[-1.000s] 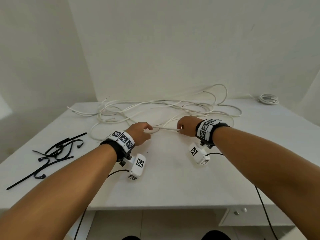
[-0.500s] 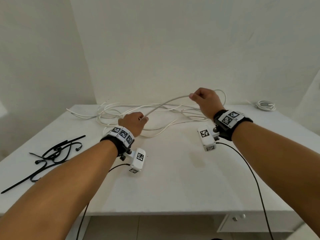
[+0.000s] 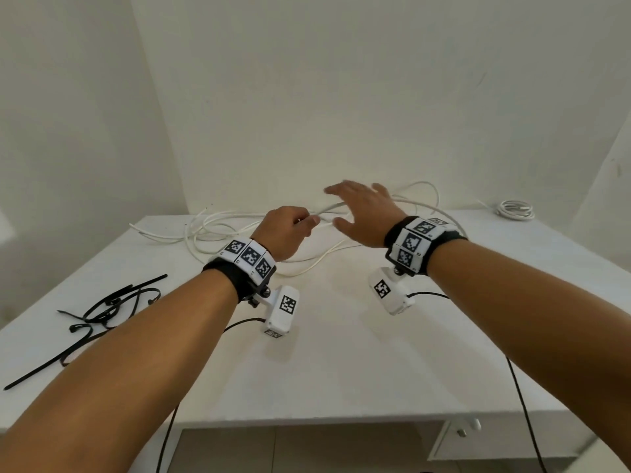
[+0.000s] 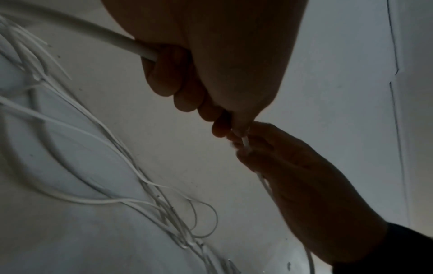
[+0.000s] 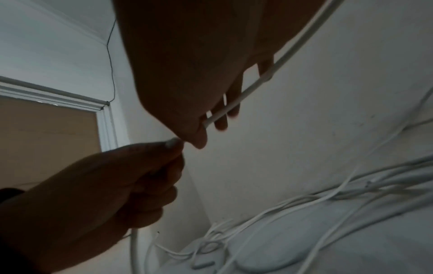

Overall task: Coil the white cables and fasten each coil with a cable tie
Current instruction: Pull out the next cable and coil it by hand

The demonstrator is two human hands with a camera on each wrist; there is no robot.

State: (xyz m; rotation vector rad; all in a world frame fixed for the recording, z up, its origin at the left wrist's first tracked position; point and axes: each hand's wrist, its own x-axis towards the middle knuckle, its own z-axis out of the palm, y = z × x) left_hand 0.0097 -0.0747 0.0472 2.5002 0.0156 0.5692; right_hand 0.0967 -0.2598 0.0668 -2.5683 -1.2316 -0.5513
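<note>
A: Where's the white cable (image 3: 327, 210) lying?
B: Above the desk's (image 3: 341, 353) far edge. The left hand (image 3: 285, 230) pinches it; it runs rightward under the right hand (image 3: 363, 213), whose fingers (image 3: 333, 190) are spread, nearer the loop.
A: Anything hidden?
B: The cable end inside the left fist

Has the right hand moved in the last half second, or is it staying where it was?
Yes. The right hand has swung left toward the left hand, away from the small coiled cable at the table's far right corner, and its fingers are now spread.
</note>
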